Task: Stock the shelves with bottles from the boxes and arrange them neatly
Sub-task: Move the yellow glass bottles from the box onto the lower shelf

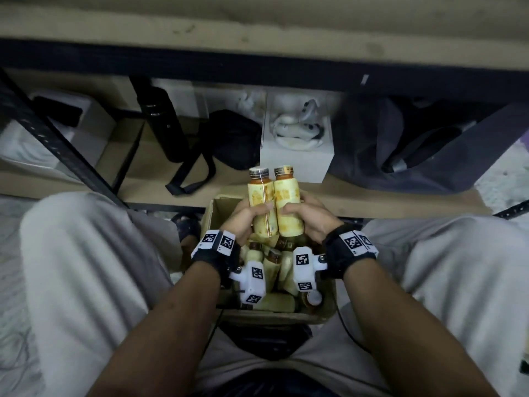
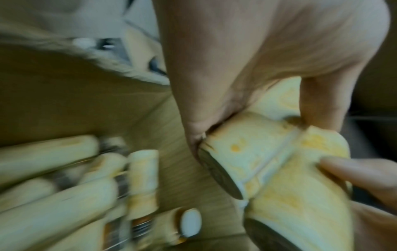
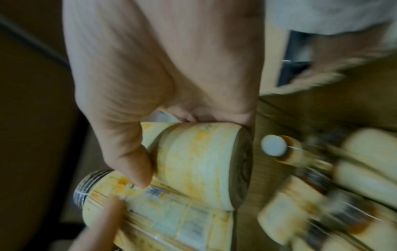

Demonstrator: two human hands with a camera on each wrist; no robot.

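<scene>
Two yellow-labelled bottles with dark ribbed caps stand side by side, upright and touching, just above an open cardboard box [image 1: 275, 315]. My left hand [image 1: 248, 216] grips the left bottle [image 1: 260, 199] around its lower half, thumb in front. My right hand [image 1: 309, 215] grips the right bottle [image 1: 287, 196] the same way. Several more bottles [image 1: 274, 265] lie loose in the box below. In the left wrist view my left hand [image 2: 236, 68] wraps its bottle [image 2: 247, 149]. In the right wrist view my right hand [image 3: 150, 84] holds its bottle [image 3: 199, 161].
The low shelf board [image 1: 372, 196] lies right behind the box. On it sit a black pouch [image 1: 229, 138], a white carton [image 1: 297, 160] and a dark bag [image 1: 415, 144]. An upper shelf board [image 1: 257, 38] spans above. A black slanted post [image 1: 57, 144] stands left. My knees flank the box.
</scene>
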